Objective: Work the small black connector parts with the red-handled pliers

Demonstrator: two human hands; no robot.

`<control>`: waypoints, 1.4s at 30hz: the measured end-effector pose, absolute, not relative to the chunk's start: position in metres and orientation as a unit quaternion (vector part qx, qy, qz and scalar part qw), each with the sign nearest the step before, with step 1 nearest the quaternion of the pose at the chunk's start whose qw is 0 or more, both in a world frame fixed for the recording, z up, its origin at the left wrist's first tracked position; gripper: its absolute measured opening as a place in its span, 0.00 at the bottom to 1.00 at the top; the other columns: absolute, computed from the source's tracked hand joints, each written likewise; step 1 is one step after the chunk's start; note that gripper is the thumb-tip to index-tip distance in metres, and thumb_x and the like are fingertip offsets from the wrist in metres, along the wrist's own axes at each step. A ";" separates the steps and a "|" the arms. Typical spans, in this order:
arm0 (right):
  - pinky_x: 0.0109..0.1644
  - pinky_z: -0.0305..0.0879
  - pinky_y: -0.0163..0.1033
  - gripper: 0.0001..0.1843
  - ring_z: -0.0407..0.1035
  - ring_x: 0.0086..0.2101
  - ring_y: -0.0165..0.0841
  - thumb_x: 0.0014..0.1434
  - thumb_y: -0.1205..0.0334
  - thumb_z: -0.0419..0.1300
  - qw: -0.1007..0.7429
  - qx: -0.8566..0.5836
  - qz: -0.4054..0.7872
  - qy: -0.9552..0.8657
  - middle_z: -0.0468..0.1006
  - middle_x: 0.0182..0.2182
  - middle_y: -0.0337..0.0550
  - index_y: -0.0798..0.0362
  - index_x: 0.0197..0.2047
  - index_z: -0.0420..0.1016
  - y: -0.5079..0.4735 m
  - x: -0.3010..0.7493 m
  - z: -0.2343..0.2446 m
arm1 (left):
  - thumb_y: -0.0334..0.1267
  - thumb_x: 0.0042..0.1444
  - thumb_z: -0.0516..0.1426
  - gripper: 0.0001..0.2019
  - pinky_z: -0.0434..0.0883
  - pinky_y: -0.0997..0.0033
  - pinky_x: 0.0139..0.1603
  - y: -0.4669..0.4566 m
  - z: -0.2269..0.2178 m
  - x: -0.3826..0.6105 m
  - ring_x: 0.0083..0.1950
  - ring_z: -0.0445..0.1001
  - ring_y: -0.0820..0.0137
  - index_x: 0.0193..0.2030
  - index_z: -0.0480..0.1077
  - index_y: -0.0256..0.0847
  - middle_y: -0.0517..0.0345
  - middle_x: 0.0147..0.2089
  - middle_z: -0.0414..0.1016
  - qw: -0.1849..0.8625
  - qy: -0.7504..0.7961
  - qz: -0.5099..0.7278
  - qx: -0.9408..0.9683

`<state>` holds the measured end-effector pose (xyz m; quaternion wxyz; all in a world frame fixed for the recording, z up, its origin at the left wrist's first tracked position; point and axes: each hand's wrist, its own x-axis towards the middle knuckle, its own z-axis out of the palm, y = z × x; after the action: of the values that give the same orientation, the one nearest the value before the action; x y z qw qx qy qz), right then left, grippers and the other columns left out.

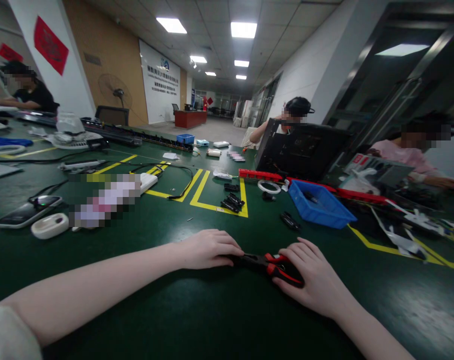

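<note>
My right hand [311, 272] is wrapped round the red and black handles of a pair of pliers [275, 266], whose jaws point left. My left hand [209, 250] is closed at the tip of the jaws, thumb and fingers pinched together. A small dark piece seems to sit between those fingertips and the jaws, but its kind is hidden. Beyond the hands, several small black parts [232, 201] lie by a yellow tape outline on the green table [155, 310]. Another black part [290, 220] rests nearer my right hand.
A blue bin [319, 207] stands at the right, with a white tape roll [269, 187] beside it. Red strips [260, 175] lie behind. On the left are a phone-like device [27, 211], a white oval object [49, 226] and a black cable [191, 182]. Other people sit around the table.
</note>
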<state>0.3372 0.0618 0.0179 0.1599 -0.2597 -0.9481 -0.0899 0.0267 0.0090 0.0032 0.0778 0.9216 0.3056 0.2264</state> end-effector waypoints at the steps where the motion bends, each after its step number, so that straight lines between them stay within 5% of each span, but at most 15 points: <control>1: 0.59 0.61 0.61 0.20 0.73 0.41 0.43 0.56 0.48 0.63 0.157 -0.261 -0.088 -0.948 0.78 0.39 0.49 0.52 0.46 0.73 0.061 0.337 0.018 | 0.38 0.66 0.57 0.16 0.70 0.64 0.54 0.009 0.003 0.027 0.55 0.73 0.63 0.59 0.68 0.41 0.51 0.57 0.75 0.079 0.307 0.226 0.921; 11: 0.58 0.61 0.59 0.19 0.73 0.41 0.44 0.55 0.48 0.63 0.147 -0.278 -0.066 -0.947 0.79 0.39 0.49 0.52 0.45 0.73 0.060 0.336 0.020 | 0.39 0.66 0.56 0.16 0.70 0.65 0.54 0.008 0.003 0.026 0.55 0.74 0.63 0.59 0.69 0.42 0.51 0.55 0.76 0.079 0.301 0.231 0.922; 21: 0.37 0.67 0.45 0.20 0.72 0.33 0.39 0.55 0.48 0.63 0.125 -0.306 -0.041 -0.943 0.79 0.38 0.49 0.52 0.45 0.71 0.057 0.335 0.022 | 0.38 0.65 0.57 0.16 0.70 0.65 0.53 0.007 0.006 0.026 0.54 0.73 0.63 0.59 0.68 0.41 0.51 0.54 0.76 0.079 0.298 0.222 0.925; 42: 0.34 0.69 0.42 0.20 0.74 0.32 0.37 0.57 0.45 0.60 0.109 -0.324 -0.006 -0.940 0.79 0.38 0.45 0.49 0.47 0.72 0.055 0.338 0.020 | 0.37 0.64 0.58 0.14 0.71 0.65 0.54 0.007 0.007 0.027 0.54 0.74 0.64 0.56 0.68 0.41 0.51 0.55 0.74 0.110 0.317 0.213 0.918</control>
<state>0.3378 0.0551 0.0198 0.1093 -0.3236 -0.9398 -0.0059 0.0270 0.0067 0.0065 0.1098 0.9176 0.3171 0.2130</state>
